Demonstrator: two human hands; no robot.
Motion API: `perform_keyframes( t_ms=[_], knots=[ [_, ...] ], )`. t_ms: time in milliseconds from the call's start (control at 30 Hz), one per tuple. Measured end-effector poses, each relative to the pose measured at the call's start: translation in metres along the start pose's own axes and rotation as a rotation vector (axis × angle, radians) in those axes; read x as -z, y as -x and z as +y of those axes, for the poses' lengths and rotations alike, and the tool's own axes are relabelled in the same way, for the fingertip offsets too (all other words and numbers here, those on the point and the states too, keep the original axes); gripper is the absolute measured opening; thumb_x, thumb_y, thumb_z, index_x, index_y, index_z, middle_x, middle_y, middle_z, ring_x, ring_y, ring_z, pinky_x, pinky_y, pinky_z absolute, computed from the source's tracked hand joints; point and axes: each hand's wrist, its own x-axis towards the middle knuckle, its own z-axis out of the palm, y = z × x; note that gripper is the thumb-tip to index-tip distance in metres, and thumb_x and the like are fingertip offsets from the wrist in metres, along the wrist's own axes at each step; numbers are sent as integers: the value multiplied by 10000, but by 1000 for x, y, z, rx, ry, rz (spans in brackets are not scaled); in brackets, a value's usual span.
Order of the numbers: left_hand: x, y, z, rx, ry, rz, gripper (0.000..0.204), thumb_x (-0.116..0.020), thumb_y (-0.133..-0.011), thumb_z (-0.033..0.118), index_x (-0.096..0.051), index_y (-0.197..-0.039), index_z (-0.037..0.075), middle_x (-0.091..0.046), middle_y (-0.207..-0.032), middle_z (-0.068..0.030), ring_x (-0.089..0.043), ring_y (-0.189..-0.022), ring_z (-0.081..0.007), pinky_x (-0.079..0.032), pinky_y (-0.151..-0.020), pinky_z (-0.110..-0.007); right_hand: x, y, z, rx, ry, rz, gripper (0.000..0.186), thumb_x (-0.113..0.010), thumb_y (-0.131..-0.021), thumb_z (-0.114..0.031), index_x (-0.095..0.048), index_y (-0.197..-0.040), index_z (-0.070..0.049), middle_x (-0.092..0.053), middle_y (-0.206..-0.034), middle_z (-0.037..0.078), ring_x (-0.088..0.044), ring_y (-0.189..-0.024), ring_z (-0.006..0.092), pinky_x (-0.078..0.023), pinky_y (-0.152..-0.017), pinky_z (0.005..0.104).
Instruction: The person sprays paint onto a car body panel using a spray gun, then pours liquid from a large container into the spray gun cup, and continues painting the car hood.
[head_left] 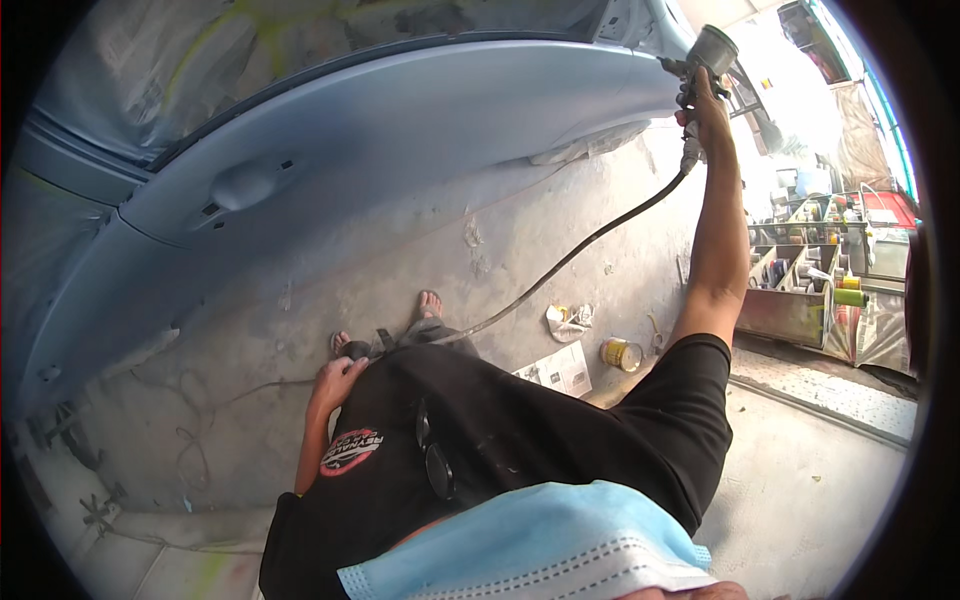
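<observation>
Fingers of the right hand (712, 117) wrap one spray gun (709, 55), held beside the upper-right end of a blue-grey car panel (420, 120). From my remote seat, I see the left hand (340, 378) loosely curled by the waist; I can't tell whether it grips the one dark hose (595, 238) sagging from the gun's handle toward it. Beyond, I count two sandalled feet (430, 304), one round can (622, 354), one crumpled white wrapper (569, 321) and one printed sheet (562, 372) on a smudged grey concrete floor (545, 225). Rightward, one compartmented rack (788, 312) holds bottles and cans too crowded to count, below bright glare.
</observation>
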Motion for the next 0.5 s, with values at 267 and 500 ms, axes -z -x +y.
perform_keyframes(
  t_ms=[267, 500],
  knots=[
    [-17, 4, 6, 63, 114, 46, 587, -569, -893, 559, -594, -729, -4, -553, -666, -215, -544, -621, -344, -421, -611, -426, 10, -21, 9, -44, 79, 408, 593, -581, -925, -516, -614, -1148, 33, -631, -843, 180, -647, -702, 258, -567, -515, 406],
    [-19, -20, -38, -13, -118, -54, 677, -512, -882, 652, -656, -811, -5, -606, -727, -220, -587, -683, -333, -445, -651, -423, -36, 128, -29, 155, 119, -8, 503, -547, -940, -527, -623, -1139, -71, -572, -817, 52, -573, -627, 117, -428, -465, 261]
  ],
)
